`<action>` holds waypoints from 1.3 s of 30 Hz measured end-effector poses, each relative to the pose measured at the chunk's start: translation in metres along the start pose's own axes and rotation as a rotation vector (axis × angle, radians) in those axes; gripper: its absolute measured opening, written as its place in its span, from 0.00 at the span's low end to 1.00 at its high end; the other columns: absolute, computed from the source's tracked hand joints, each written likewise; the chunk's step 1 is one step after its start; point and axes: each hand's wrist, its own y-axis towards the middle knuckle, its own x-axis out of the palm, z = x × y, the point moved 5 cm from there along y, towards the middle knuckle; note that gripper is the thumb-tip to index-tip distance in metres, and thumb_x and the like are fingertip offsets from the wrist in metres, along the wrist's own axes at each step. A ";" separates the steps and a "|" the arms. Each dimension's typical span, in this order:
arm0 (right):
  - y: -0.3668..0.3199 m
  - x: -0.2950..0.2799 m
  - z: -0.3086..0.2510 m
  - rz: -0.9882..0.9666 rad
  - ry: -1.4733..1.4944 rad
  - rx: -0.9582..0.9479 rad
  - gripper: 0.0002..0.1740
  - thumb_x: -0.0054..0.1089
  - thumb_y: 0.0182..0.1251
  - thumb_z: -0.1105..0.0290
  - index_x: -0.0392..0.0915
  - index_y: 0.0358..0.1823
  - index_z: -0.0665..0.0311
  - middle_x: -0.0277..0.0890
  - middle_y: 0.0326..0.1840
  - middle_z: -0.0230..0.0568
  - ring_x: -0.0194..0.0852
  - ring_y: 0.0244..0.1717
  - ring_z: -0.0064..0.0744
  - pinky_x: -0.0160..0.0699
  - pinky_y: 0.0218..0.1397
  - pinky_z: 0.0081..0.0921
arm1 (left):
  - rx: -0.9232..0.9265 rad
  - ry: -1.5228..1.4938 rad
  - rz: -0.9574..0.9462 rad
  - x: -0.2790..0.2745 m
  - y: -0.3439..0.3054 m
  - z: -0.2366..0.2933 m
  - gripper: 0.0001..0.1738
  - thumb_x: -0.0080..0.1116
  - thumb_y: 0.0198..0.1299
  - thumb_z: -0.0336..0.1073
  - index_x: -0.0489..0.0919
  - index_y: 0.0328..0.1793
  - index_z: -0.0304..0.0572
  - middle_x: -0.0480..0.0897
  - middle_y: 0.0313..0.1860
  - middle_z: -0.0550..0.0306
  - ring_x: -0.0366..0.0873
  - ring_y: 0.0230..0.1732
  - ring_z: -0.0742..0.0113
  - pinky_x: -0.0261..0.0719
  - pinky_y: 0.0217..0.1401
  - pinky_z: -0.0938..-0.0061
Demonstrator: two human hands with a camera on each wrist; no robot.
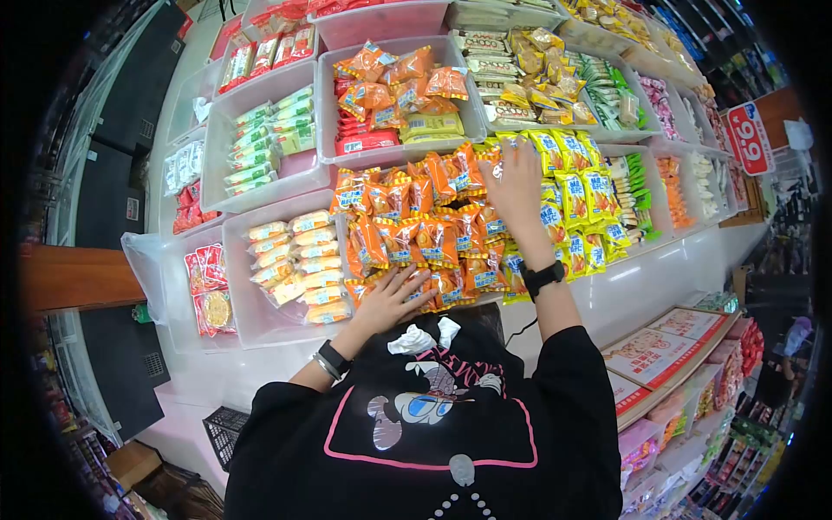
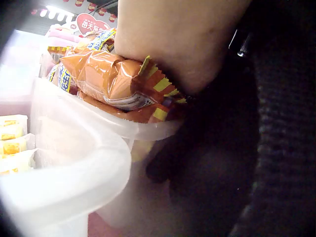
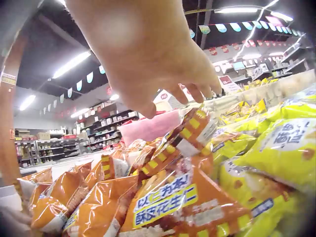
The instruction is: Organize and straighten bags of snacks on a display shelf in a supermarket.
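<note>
Orange snack packets (image 1: 438, 238) lie in rows in a bin at the middle of the head view. The left hand (image 1: 392, 299) rests with spread fingers on the packets at the near edge; in the left wrist view its heel lies against an orange packet (image 2: 106, 79). At the far right corner of the orange rows, the right hand (image 1: 518, 195) reaches over the packets, fingers extended, beside yellow packets (image 1: 574, 199). In the right wrist view the right hand (image 3: 148, 59) is above an orange packet (image 3: 182, 202), its fingertips near an upright one; contact there is unclear.
A bin of cream-coloured rolls (image 1: 299, 269) adjoins on the left. Behind stand bins with orange and red packets (image 1: 368, 91) and green-white packets (image 1: 270, 139). A price sign (image 1: 750, 139) is at the right, a black crate (image 1: 224, 433) low on the left.
</note>
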 end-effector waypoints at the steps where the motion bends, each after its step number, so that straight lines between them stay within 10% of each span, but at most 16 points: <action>1: -0.003 0.004 -0.013 0.012 -0.103 -0.058 0.36 0.44 0.67 0.42 0.63 0.67 0.62 0.58 0.68 0.58 0.51 0.70 0.57 0.47 0.70 0.57 | -0.001 -0.005 -0.002 0.000 0.000 0.000 0.34 0.57 0.58 0.51 0.62 0.71 0.67 0.58 0.74 0.59 0.57 0.73 0.54 0.56 0.73 0.55; 2: -0.010 0.018 -0.018 -0.050 -0.019 -0.029 0.37 0.43 0.66 0.40 0.63 0.68 0.57 0.54 0.72 0.55 0.40 0.76 0.56 0.32 0.71 0.66 | 0.006 0.042 0.004 -0.001 0.001 0.000 0.34 0.57 0.57 0.53 0.63 0.71 0.67 0.60 0.74 0.59 0.58 0.72 0.55 0.57 0.73 0.56; 9: -0.025 0.039 -0.015 -0.135 -0.223 -0.059 0.37 0.43 0.66 0.40 0.60 0.70 0.53 0.49 0.76 0.46 0.35 0.77 0.56 0.26 0.70 0.70 | -0.067 -0.258 -0.179 -0.029 0.010 0.005 0.31 0.60 0.57 0.44 0.67 0.69 0.57 0.58 0.74 0.52 0.53 0.74 0.46 0.53 0.74 0.50; 15: -0.023 0.035 -0.017 -0.230 -0.226 -0.049 0.39 0.44 0.66 0.40 0.56 0.73 0.52 0.45 0.77 0.47 0.31 0.77 0.57 0.23 0.70 0.71 | -0.135 -0.852 -0.275 -0.130 0.050 -0.025 0.19 0.58 0.60 0.36 0.74 0.57 0.40 0.76 0.54 0.47 0.76 0.53 0.50 0.74 0.58 0.63; 20: -0.024 0.036 -0.017 -0.250 -0.223 -0.031 0.39 0.44 0.66 0.40 0.55 0.73 0.52 0.43 0.77 0.48 0.31 0.77 0.57 0.24 0.70 0.70 | -0.194 -0.526 -0.077 -0.170 0.099 -0.117 0.22 0.57 0.61 0.35 0.71 0.62 0.40 0.72 0.61 0.49 0.68 0.65 0.55 0.66 0.66 0.64; 26: -0.024 0.035 -0.017 -0.260 -0.221 -0.011 0.39 0.44 0.65 0.40 0.54 0.74 0.50 0.41 0.78 0.47 0.32 0.77 0.57 0.24 0.71 0.69 | -0.393 -0.334 -0.347 -0.117 0.174 -0.233 0.39 0.61 0.56 0.48 0.60 0.71 0.43 0.61 0.69 0.42 0.61 0.69 0.45 0.61 0.70 0.61; 28: -0.025 0.037 -0.016 -0.259 -0.222 -0.010 0.39 0.44 0.65 0.39 0.54 0.74 0.50 0.41 0.78 0.47 0.31 0.77 0.57 0.24 0.71 0.69 | -0.429 -0.099 -0.050 -0.096 0.202 -0.262 0.53 0.66 0.48 0.57 0.53 0.76 0.47 0.57 0.72 0.41 0.52 0.72 0.36 0.56 0.70 0.46; 32: -0.025 0.036 -0.016 -0.273 -0.200 0.004 0.40 0.44 0.65 0.39 0.55 0.74 0.50 0.40 0.78 0.46 0.30 0.77 0.57 0.24 0.71 0.69 | -0.602 0.209 -0.144 -0.077 0.226 -0.274 0.66 0.69 0.35 0.67 0.47 0.77 0.49 0.48 0.76 0.44 0.44 0.75 0.35 0.42 0.64 0.22; 39: -0.025 0.037 -0.015 -0.290 -0.179 0.020 0.40 0.47 0.64 0.39 0.55 0.73 0.49 0.35 0.79 0.46 0.30 0.77 0.57 0.27 0.70 0.69 | -0.546 0.230 -0.106 -0.039 0.251 -0.271 0.52 0.69 0.43 0.58 0.57 0.71 0.45 0.69 0.63 0.47 0.64 0.67 0.48 0.50 0.64 0.28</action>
